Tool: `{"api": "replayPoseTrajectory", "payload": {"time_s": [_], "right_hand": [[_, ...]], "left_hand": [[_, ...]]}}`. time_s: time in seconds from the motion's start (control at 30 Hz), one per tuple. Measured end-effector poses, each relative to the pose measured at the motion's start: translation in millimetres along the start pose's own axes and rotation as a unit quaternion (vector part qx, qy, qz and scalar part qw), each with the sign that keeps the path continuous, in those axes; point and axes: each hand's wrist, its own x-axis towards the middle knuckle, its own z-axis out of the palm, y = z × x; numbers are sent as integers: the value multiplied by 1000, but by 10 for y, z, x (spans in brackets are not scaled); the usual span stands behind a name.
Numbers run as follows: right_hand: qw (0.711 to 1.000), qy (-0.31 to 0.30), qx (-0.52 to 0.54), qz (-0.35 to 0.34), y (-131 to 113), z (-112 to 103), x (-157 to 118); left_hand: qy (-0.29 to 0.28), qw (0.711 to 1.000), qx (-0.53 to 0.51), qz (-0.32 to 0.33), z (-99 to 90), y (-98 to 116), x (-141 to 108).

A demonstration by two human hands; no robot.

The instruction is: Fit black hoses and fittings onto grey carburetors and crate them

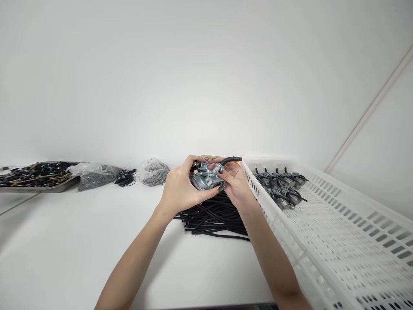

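Between my two hands is a silvery metal carburetor (208, 177), raised over a pile of black rubber tubes (216, 217). My left hand (180, 185) wraps round its left side, with the thumb along the bottom. My right hand (237, 183) grips the right side, thumb on the front and fingers partly hidden behind. A short black hose (231, 159) sticks out from the carburetor's upper right. The tubes lie on the white table just below and behind my hands.
On the right stands a white perforated crate (322, 241) with several carburetors (284, 191) at its far end. Along the wall at left are a metal tray (64, 186) of black parts, two plastic bags (97, 175) of small parts and a small black bundle (125, 177).
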Motion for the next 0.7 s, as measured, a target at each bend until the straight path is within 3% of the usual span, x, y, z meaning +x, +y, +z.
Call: {"api": "replayPoseTrajectory", "payload": {"time_s": [0.27,0.57,0.7], "right_hand": [[1000,-20,-15,12,-98,-63,9],[999,2,-49,10,-92,-25,-25],[999,-3,-32,1,-78,-42,-30]], "left_hand": [[-11,997,-67,-23,-14,-70,48],[-2,999,32,9,29,10,-24],[-3,1000,28,9,30,7,-16]]}}
